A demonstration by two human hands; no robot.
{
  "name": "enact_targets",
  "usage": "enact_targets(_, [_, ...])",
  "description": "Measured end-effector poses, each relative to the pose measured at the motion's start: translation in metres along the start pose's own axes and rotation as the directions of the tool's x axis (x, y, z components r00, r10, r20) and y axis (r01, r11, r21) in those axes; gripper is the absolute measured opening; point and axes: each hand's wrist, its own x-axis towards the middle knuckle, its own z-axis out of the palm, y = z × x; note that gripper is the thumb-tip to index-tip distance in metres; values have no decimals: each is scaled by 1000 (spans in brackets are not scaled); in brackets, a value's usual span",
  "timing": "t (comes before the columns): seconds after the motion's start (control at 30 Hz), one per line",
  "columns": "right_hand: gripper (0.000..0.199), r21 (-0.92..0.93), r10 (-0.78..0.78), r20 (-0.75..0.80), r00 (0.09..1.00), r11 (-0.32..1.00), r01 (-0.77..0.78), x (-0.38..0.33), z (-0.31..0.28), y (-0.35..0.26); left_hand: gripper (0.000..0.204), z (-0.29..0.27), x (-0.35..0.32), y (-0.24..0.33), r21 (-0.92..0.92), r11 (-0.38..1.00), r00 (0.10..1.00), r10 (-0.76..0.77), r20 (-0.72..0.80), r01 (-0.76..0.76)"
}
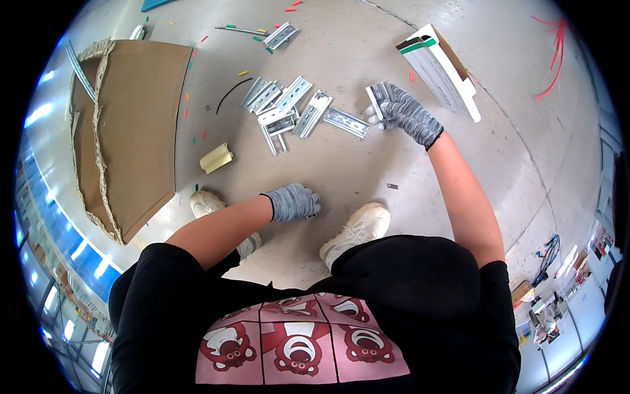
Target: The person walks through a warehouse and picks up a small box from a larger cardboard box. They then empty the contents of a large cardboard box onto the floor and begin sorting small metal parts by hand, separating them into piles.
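My right hand [408, 113], in a grey knit glove, grips a short slotted metal rail [376, 100] above the floor. To its left lies a loose heap of similar silvery slotted rails [289, 108], some overlapping; one single rail [346, 123] reaches from the heap toward that hand. My left hand [293, 201], gloved alike, hovers nearer to me between my shoes. Its fingers are curled in, and whatever they hold, if anything, is hidden. A small dark flat piece [392, 186] lies on the floor between the two hands' reach.
A torn brown cardboard sheet [141, 125] spreads at left, beside a yellowish curved piece [216, 158]. An opened white and green box [441, 72] stands at right. Farther off are another rail [281, 36], red wires [558, 52] and scattered small coloured bits. My shoe [356, 230] is close below.
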Motion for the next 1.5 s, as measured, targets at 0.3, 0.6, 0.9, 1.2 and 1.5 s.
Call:
enact_targets(0.3, [40,200,-58,166,984,980,24,7,3,12,20,-23,7,-4,6,1000,989,24,-148,-23])
enact_targets(0.6, [35,326,91,74,993,939,-111,15,14,3,17,-24,8,-3,-20,1000,986,-21,-167,18])
enact_targets(0.9, [34,-990,-95,-36,995,138,-23,33,59,18,19,-42,9,-2,-53,998,991,-40,-130,33])
enact_targets(1.2, [20,-996,-712,-26,702,76,40,-42,16,-59,23,-37,0,-43,84,863,789,-412,-455,499])
enact_targets(1.5, [40,-893,-596,-446,668,254,-371,-37,-112,-98,42,-100,-10,-50,-597,383,332,-922,-199,705])
